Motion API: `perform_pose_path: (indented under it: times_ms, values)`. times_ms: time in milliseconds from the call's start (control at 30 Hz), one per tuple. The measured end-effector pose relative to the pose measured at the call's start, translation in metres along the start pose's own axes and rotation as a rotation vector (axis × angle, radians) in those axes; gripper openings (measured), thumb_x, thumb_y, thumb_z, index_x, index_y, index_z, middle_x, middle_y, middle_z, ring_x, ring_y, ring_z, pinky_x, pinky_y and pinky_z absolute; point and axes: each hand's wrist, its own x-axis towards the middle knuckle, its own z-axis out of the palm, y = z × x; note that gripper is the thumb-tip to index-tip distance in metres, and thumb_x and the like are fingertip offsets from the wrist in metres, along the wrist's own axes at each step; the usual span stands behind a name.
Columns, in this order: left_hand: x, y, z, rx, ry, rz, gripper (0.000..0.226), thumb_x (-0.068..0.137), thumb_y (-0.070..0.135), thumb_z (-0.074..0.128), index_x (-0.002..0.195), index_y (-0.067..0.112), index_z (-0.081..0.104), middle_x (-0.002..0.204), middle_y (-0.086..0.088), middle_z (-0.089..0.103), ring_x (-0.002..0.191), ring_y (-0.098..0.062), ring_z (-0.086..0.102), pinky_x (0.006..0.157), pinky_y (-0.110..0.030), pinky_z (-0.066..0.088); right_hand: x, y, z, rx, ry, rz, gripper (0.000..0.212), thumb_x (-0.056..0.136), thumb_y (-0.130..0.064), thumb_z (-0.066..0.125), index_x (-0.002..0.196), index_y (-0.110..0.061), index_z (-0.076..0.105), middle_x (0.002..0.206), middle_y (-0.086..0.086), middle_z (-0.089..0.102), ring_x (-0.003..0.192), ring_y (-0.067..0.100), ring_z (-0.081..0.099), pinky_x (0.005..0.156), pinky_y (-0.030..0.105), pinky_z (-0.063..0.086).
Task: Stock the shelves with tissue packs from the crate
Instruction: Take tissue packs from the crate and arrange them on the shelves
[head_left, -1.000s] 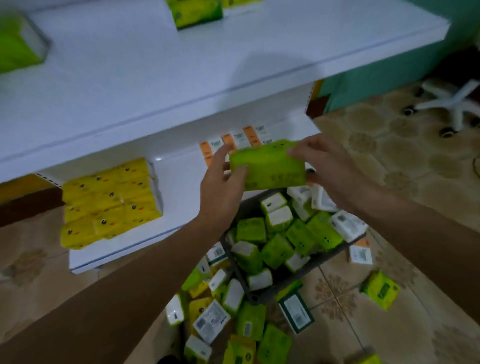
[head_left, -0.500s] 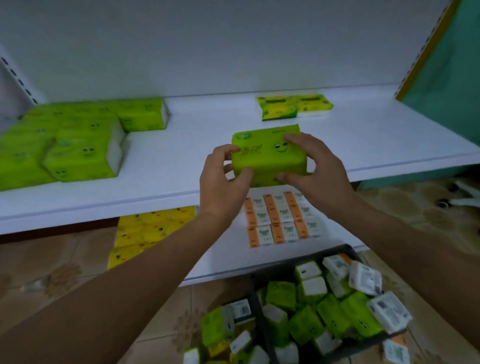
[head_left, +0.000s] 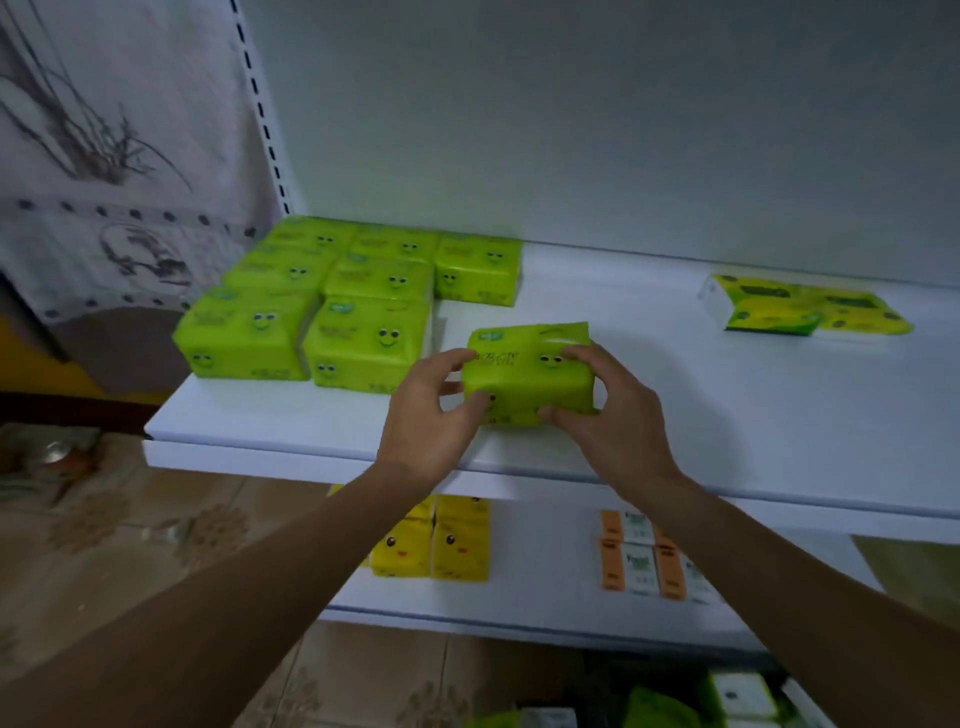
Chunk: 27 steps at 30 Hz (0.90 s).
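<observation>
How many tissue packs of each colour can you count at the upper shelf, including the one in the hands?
Bright green smiley packs: 8, counting the held pack gripped by the left hand and the right hand.
Yellow-green flat packs: 2.
Total: 10.

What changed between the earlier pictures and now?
The pack was lifted from low down to the upper shelf, right of the green stack; whether it rests there is unclear. The left hand and right hand kept gripping its ends; nothing was released.
</observation>
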Motion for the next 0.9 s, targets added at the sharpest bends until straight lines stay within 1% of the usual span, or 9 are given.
perform_pose_path:
  times_ms: [100,167,267,333,400,467,667,800,900]
  values:
    - [0.005,-0.017,-0.017,0.090,-0.045,-0.029,0.038,0.083,0.009,0.063,0.119,0.020,0.057,0.124,-0.002,0.053,0.100,-0.011,0.054,0.081,-0.024,0.042,0.011,0.006,0.019,-0.019,-0.019,0.078,0.058,0.069,-0.009,0.079,0.122,-0.017,0.056,0.114,-0.006,0.056,0.103,0.005,0.048,0.079,0.011,0.034]
    - [0.005,-0.027,-0.027,0.145,-0.067,0.001,0.035,0.080,0.021,0.065,0.114,0.023,0.057,0.121,0.000,0.052,0.101,-0.011,0.053,0.084,-0.029,0.045,0.020,0.009,0.027,-0.030,-0.017,0.123,0.060,0.070,-0.013,0.079,0.124,-0.018,0.052,0.108,-0.005,0.055,0.103,0.013,0.052,0.077,0.016,0.035]
    - [0.004,-0.042,-0.048,0.334,-0.086,0.068,0.057,0.062,0.053,0.051,0.110,0.025,0.059,0.110,0.005,0.051,0.100,-0.014,0.054,0.086,-0.027,0.043,0.033,0.012,0.043,-0.054,-0.002,0.194,0.069,0.072,-0.019,0.078,0.131,-0.020,0.042,0.120,0.004,0.057,0.112,0.025,0.051,0.090,0.033,0.043]
    - [0.007,-0.054,-0.061,0.493,-0.102,0.146,0.065,0.061,0.059,0.044,0.109,0.020,0.062,0.107,0.001,0.056,0.100,-0.021,0.056,0.086,-0.033,0.044,0.043,0.014,0.056,-0.123,0.023,0.214,0.075,0.073,-0.024,0.076,0.137,-0.021,0.036,0.132,0.007,0.050,0.120,0.029,0.045,0.096,0.039,0.041]
    - [0.012,-0.061,-0.068,0.608,-0.127,0.210,0.062,0.064,0.057,0.044,0.107,0.018,0.065,0.105,-0.004,0.061,0.100,-0.028,0.058,0.085,-0.039,0.046,0.053,0.014,0.066,-0.190,0.047,0.246,0.082,0.075,-0.026,0.075,0.142,-0.025,0.029,0.137,0.011,0.040,0.124,0.029,0.041,0.096,0.036,0.037]
    - [0.018,-0.066,-0.068,0.659,-0.150,0.244,0.059,0.066,0.056,0.046,0.106,0.018,0.066,0.102,-0.005,0.062,0.098,-0.030,0.059,0.083,-0.042,0.046,0.065,0.012,0.072,-0.170,0.057,0.302,0.084,0.076,-0.026,0.074,0.144,-0.029,0.025,0.131,0.015,0.037,0.117,0.030,0.046,0.092,0.032,0.039]
    - [0.023,-0.075,-0.068,0.681,-0.125,0.306,0.052,0.066,0.051,0.050,0.102,0.018,0.068,0.094,-0.004,0.060,0.087,-0.028,0.058,0.074,-0.037,0.044,0.082,0.012,0.091,-0.045,0.092,0.307,0.088,0.074,-0.017,0.076,0.145,-0.023,0.023,0.125,0.013,0.047,0.112,0.026,0.050,0.085,0.023,0.035]
    - [0.023,-0.076,-0.067,0.730,-0.123,0.317,0.051,0.066,0.051,0.050,0.100,0.019,0.068,0.094,-0.003,0.059,0.085,-0.027,0.057,0.071,-0.030,0.035,0.083,0.016,0.094,0.070,0.091,0.335,0.073,0.078,-0.008,0.072,0.139,-0.022,0.035,0.122,0.005,0.057,0.084,0.014,0.057,0.073,0.016,0.041]
    - [0.023,-0.077,-0.066,0.757,-0.125,0.315,0.049,0.065,0.052,0.050,0.098,0.021,0.068,0.094,-0.001,0.058,0.085,-0.025,0.055,0.072,-0.029,0.031,0.087,0.017,0.094,0.051,0.071,0.308,0.067,0.080,-0.005,0.069,0.138,-0.021,0.039,0.116,-0.002,0.056,0.077,0.010,0.054,0.068,0.011,0.038]
